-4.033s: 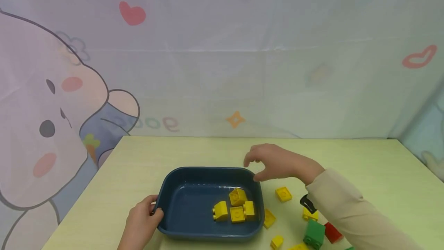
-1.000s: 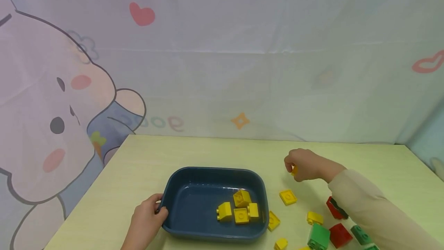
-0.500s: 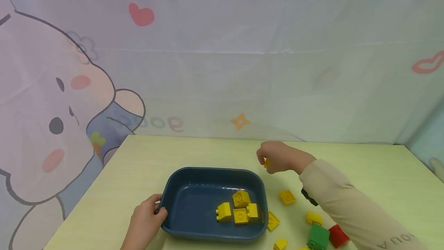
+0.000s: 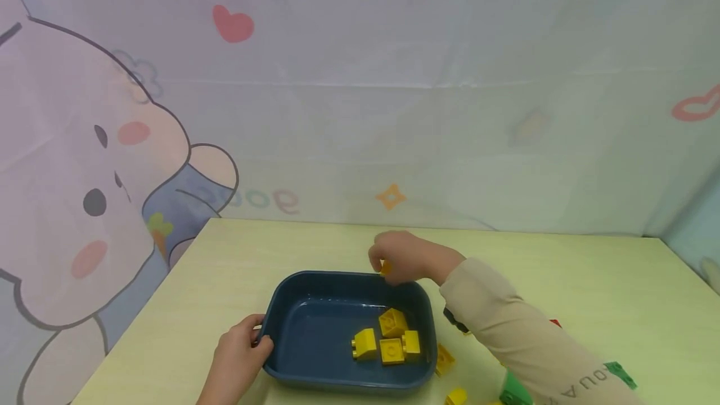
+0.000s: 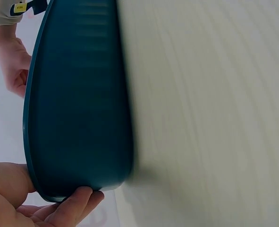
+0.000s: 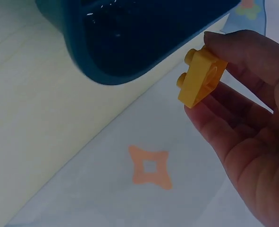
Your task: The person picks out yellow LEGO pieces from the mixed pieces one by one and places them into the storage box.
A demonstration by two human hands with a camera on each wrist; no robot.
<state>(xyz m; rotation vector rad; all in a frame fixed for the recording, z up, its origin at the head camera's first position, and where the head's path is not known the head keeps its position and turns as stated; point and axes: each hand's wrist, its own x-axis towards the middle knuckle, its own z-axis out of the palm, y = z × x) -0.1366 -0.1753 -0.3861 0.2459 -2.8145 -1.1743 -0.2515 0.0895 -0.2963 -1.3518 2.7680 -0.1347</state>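
Pinching yellow brick (image 6: 198, 81): right hand (image 4: 407, 257) | gripping tray (image 4: 315, 339): left hand (image 4: 239, 352) | pale table (image 4: 562, 274) | cartoon backdrop (image 4: 360, 80)

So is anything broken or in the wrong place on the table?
Nothing really stands out. Yellow bricks and green bricks lie loose outside the blue tray, but they just look scattered; I see no damage or spill.

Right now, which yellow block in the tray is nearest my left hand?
The leftmost yellow block; the other three lie farther right in the tray, farther from your left hand.
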